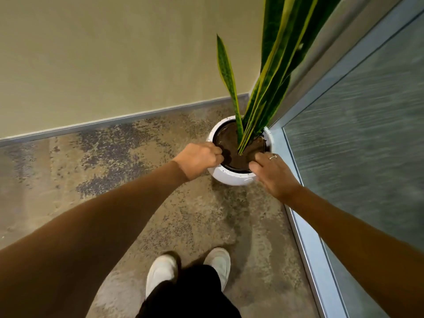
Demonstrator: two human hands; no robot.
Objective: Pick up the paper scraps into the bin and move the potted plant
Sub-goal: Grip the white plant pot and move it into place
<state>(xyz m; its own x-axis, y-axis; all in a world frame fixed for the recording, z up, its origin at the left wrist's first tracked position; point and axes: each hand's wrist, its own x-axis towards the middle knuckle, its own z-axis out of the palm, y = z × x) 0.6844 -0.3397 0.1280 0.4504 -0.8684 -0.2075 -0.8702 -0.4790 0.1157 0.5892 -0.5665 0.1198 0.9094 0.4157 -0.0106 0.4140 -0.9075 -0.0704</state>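
A potted plant stands on the carpet in the corner: a round white pot [231,178] with dark soil and tall green, yellow-edged leaves [273,72]. My left hand [199,159] grips the pot's left rim, fingers curled over the edge into the pot. On the near right rim my right hand [273,174], wearing a ring, holds on with fingers hooked inside. No paper scraps or bin are in view.
A beige wall [114,53] with a grey baseboard runs behind the pot. A frosted glass panel [367,145] in a metal frame stands at the right, touching the pot's side. Mottled carpet [195,221] spreads in front, with my two white shoes [188,269] near the bottom.
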